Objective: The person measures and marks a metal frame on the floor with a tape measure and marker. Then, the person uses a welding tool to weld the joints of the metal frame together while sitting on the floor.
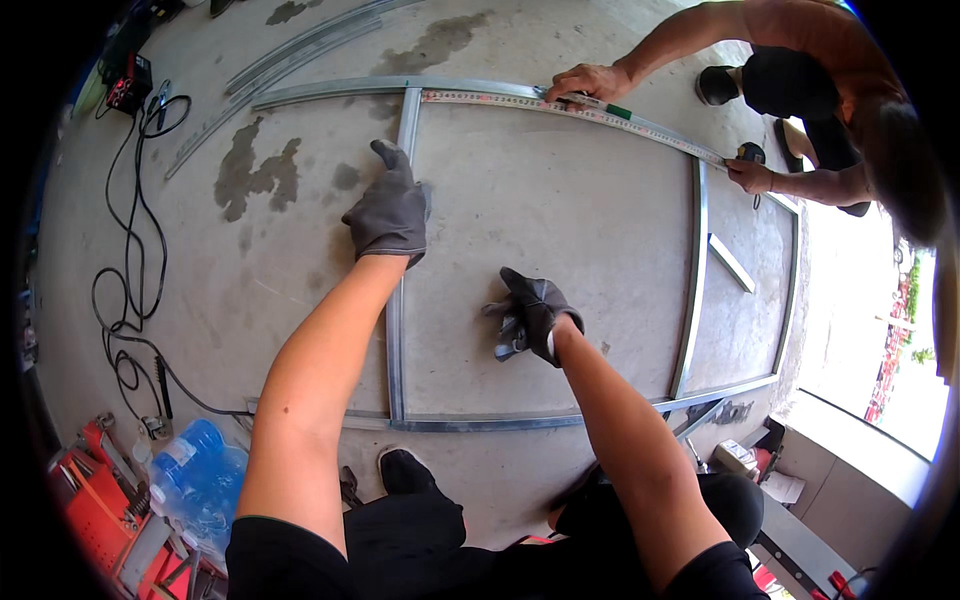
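Note:
A metal frame of square tubes lies on the concrete floor. My left hand (388, 212), in a dark grey work glove, is closed round its left cross tube (396, 345), with the thumb pointing up the tube. Over the floor inside the frame is my right hand (535, 315), gloved too. Its thumb and fingers are apart and loosely curled, and I see nothing held. Along the far tube (330, 91) a co-worker's two hands stretch a tape measure (650, 130), its case (750, 153) near the right end. A slim marking tool (595, 103) is under the co-worker's left-side hand.
A short loose tube (731, 263) lies in the right bay. More metal profiles (300, 55) lie beyond the frame. Black cable (135, 260) winds across the left floor from a red-black machine (130, 85). Water bottles (200, 475) and a red tool rack (95, 510) stand lower left.

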`<control>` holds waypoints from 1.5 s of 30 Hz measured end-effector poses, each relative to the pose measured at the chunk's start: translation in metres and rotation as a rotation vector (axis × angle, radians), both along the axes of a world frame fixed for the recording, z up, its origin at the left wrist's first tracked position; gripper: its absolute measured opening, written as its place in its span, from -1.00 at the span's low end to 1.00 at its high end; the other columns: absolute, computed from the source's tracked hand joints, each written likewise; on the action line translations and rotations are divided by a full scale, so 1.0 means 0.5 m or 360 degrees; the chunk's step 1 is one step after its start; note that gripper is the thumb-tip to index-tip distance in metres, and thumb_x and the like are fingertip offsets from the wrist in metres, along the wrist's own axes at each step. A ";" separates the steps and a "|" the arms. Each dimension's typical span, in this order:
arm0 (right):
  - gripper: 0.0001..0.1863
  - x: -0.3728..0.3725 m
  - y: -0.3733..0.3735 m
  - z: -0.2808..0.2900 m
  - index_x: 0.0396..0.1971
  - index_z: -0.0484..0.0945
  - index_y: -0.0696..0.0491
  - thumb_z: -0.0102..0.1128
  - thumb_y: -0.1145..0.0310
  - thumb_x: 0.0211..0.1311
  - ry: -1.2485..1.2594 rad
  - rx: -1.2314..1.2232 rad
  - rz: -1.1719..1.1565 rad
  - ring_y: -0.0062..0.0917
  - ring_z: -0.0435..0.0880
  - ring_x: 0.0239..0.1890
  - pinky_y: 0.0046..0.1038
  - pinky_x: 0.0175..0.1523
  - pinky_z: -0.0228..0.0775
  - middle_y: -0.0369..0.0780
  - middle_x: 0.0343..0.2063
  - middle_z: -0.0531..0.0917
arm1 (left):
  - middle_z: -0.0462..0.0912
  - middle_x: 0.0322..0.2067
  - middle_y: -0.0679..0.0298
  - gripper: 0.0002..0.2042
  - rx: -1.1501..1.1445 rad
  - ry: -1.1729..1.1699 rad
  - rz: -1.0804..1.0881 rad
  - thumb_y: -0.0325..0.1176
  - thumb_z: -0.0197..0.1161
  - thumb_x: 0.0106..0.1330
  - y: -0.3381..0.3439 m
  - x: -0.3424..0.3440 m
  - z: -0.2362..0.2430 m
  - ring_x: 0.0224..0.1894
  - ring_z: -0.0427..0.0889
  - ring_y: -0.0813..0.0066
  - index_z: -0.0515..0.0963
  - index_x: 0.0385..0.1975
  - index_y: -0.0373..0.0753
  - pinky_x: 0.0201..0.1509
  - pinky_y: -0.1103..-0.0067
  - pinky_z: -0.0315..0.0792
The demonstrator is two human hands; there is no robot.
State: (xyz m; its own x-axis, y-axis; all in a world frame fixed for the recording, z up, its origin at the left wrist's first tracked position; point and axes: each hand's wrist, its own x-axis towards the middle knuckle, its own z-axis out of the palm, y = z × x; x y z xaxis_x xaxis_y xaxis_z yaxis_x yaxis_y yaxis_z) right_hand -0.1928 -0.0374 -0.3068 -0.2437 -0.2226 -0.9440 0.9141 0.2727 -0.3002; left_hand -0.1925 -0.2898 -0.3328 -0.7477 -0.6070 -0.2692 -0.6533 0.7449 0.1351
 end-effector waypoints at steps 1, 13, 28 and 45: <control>-0.45 -0.005 0.010 -0.019 0.03 0.49 0.14 0.37 -0.09 0.51 -0.0048 -0.0019 -0.0011 -0.24 0.62 -0.71 -0.09 -0.59 0.59 -0.02 -0.24 0.84 | 0.80 -0.07 0.00 -0.08 -0.0024 -0.0044 -0.0023 0.04 0.20 0.59 0.003 0.000 0.002 -0.04 0.83 0.00 -0.15 0.67 -0.35 -0.06 0.00 0.64; -0.49 -0.016 0.025 0.001 0.06 0.55 0.13 0.32 -0.06 0.55 -0.0110 -0.0097 0.0012 -0.29 0.67 -0.59 -0.22 -0.55 0.57 -0.05 -0.22 0.85 | 0.76 0.02 -0.04 -0.07 -0.0107 0.0034 -0.0050 0.07 0.21 0.58 0.016 -0.004 -0.005 0.02 0.78 -0.10 -0.22 0.68 -0.25 0.00 -0.04 0.59; -0.37 -0.022 0.027 0.000 -0.15 0.64 0.33 0.16 -0.09 0.63 -0.0203 -0.0188 -0.0002 -0.24 0.62 -0.62 0.01 -0.42 0.72 0.00 -0.33 0.80 | 0.72 0.08 0.06 -0.15 -0.0242 0.0009 -0.0053 0.02 0.17 0.59 0.015 0.000 -0.017 0.07 0.77 -0.06 -0.16 0.71 -0.02 0.03 -0.06 0.60; -0.45 -0.025 0.030 0.002 0.02 0.53 0.23 0.16 -0.07 0.62 -0.0173 -0.0202 0.0021 -0.26 0.68 -0.58 -0.04 -0.42 0.76 0.00 -0.20 0.83 | 0.77 -0.03 -0.01 -0.05 -0.0199 -0.0055 -0.0054 0.08 0.20 0.58 0.020 -0.005 -0.002 0.01 0.81 -0.03 -0.22 0.69 -0.29 -0.01 -0.08 0.60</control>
State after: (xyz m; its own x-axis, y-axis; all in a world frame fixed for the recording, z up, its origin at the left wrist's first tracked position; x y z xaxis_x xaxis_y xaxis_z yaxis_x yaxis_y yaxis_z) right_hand -0.2055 -0.0222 -0.3060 -0.1379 -0.3446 -0.9286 0.9395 0.2512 -0.2328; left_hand -0.1952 -0.2796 -0.3336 -0.7599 -0.6119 -0.2193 -0.6301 0.7763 0.0175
